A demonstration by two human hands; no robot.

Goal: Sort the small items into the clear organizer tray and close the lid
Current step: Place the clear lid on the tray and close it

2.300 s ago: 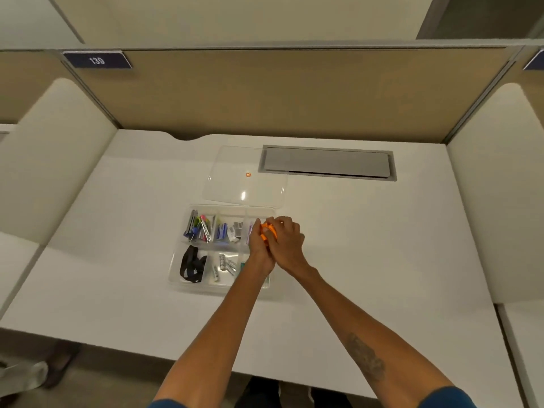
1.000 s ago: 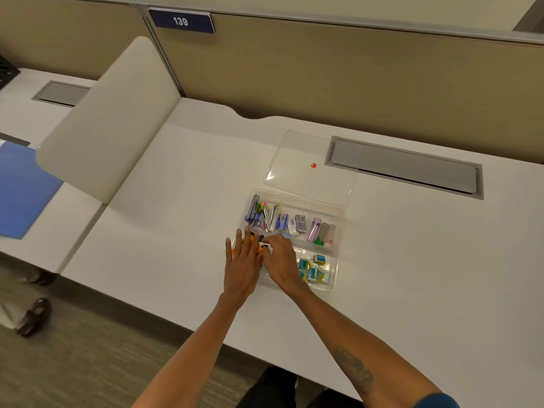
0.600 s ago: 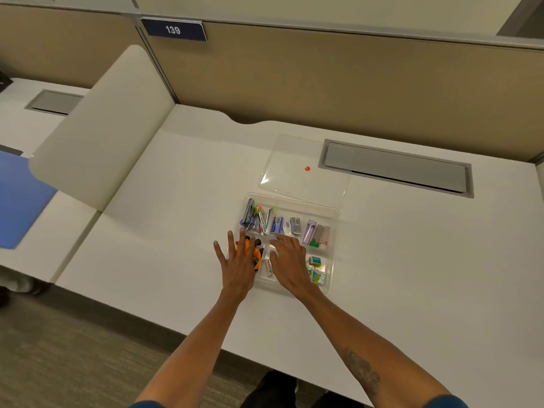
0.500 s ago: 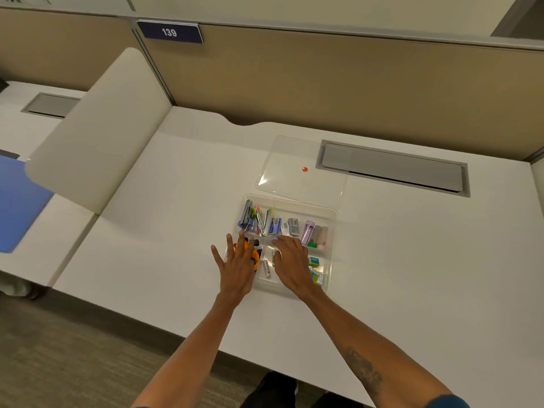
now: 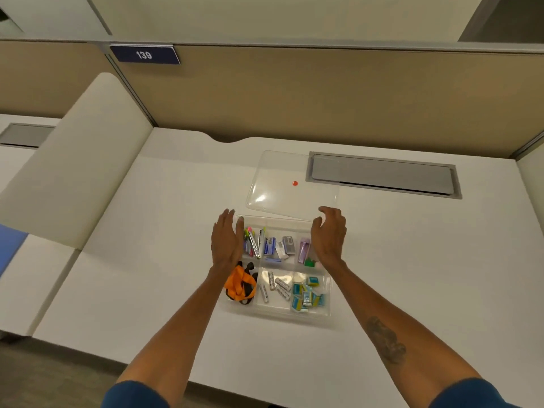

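The clear organizer tray [image 5: 278,314] sits mid-desk with its compartments filled. An orange and black strap bundle [image 5: 240,283] lies front left, small silver batteries [image 5: 275,285] in the front middle, blue packets [image 5: 306,295] front right. Pens and clips [image 5: 254,240] fill the back row. The clear lid [image 5: 291,184], marked with a red dot, lies flat behind the tray. My left hand [image 5: 225,241] hovers open over the tray's back left corner. My right hand [image 5: 329,234] hovers open over the back right corner. Both hold nothing.
A grey cable hatch [image 5: 382,175] is set in the desk behind and right of the lid. Cream side dividers [image 5: 73,160] stand at the left. A tan partition with a "139" plate [image 5: 144,54] closes the back.
Both hands have lifted off the front compartments and moved forward and apart to the tray's back corners. The orange strap bundle now lies uncovered in the front left compartment.
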